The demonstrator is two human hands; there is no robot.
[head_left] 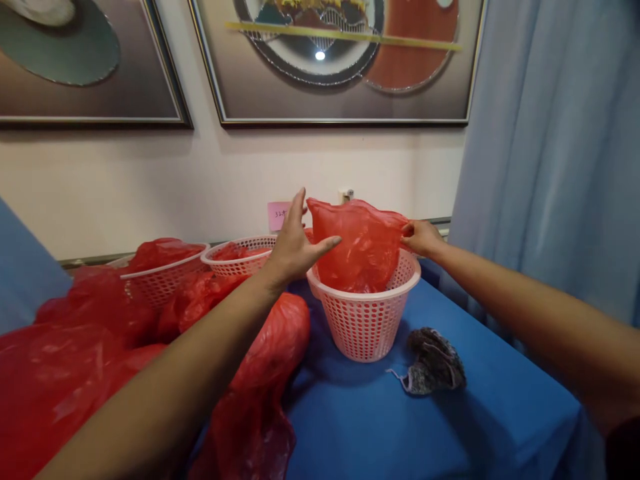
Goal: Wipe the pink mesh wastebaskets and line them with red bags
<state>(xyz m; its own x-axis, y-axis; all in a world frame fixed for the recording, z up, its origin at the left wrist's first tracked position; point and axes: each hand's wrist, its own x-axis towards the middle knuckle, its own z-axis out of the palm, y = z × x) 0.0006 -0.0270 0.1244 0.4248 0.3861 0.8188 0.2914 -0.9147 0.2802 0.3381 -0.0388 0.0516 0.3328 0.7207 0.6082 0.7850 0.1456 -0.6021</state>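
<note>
A red plastic bag stands partly inside a pink perforated basket, its upper edge rising above the rim. My right hand pinches the bag's top right corner between thumb and fingers. On the other side, my left hand is spread with the thumb out in front of the bag's left edge; it grips nothing. The basket is upright on a blue-covered table. To the basket's right lies a crumpled dark grey knitted glove or cloth with a loose pale string.
More red plastic bags pile up on the left, under my left forearm. Two further baskets, one pink and one at far left, hold red plastic. A pink note is on the wall behind; a blue curtain hangs at right.
</note>
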